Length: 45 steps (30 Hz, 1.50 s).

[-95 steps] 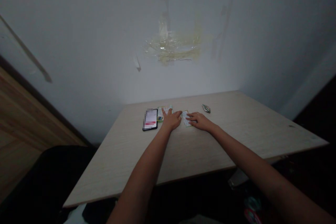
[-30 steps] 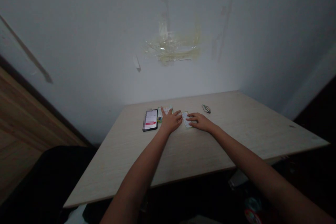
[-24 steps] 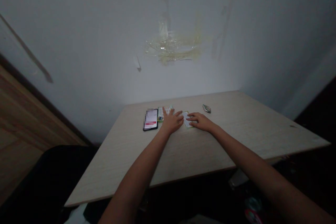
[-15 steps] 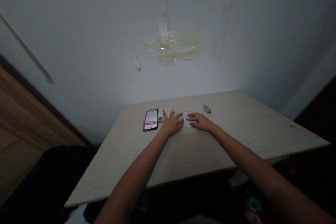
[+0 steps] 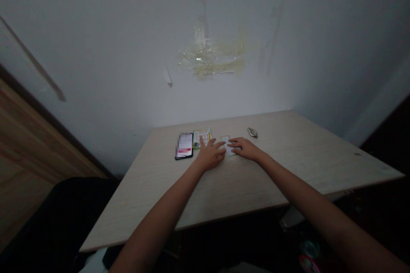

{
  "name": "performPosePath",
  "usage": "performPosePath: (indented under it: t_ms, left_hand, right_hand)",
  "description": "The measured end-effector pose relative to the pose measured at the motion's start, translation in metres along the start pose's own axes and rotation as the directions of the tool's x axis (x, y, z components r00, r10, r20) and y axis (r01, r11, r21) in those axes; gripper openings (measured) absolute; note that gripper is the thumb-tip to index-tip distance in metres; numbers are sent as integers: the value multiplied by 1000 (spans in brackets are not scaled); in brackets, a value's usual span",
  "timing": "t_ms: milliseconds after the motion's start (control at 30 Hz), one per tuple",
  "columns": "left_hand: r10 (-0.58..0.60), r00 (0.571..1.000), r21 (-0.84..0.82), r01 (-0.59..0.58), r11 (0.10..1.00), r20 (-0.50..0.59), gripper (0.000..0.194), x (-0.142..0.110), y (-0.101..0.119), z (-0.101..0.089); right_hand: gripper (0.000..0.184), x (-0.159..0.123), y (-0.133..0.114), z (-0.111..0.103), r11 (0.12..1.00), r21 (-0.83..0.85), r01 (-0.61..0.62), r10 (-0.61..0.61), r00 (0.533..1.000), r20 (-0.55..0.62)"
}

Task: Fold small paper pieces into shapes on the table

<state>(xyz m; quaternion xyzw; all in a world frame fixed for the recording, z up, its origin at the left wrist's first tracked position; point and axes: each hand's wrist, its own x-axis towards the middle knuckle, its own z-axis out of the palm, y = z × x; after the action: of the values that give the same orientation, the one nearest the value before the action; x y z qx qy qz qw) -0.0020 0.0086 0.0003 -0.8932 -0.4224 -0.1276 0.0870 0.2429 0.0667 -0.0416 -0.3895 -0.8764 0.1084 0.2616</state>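
Two hands lay spread, palms down: the left hand (image 5: 211,155) reached over the printed packet (image 5: 202,135) right of the phone (image 5: 184,146); the right hand (image 5: 246,148) had its fingers on the small card (image 5: 227,146), farther right of the phone.

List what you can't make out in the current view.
All in the head view:
Phone: part pixelated, screen text too small.
Printed sheet: lower part behind the left hand.
Paper slip: right side under the right hand; print too small.
Small folded item: too small to identify.
Red item below the table: too dark.
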Motion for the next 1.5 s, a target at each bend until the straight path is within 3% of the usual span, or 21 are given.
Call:
performPosePath:
  t_ms: [433, 833, 1200, 1500]
  left_hand:
    - [94, 994, -209, -81, 975, 55, 15, -5, 4, 2]
    - [-107, 994, -320, 105, 942, 10, 15, -4, 3, 2]
    - [-186, 982, -345, 178, 922, 9, 22, -1, 1, 8]
    - [-186, 982, -248, 184, 951, 15, 35, 1, 5, 7]
  right_hand:
    - [34, 1, -4, -1, 1000, -14, -19, 19, 1000, -10]
    - [39, 0, -2, -1, 1000, -1, -13, 13, 1000, -18]
    - [50, -2, 1, -6, 995, 103, -17, 20, 999, -27]
    - [55, -3, 7, -7, 983, 183, -13, 13, 1000, 0]
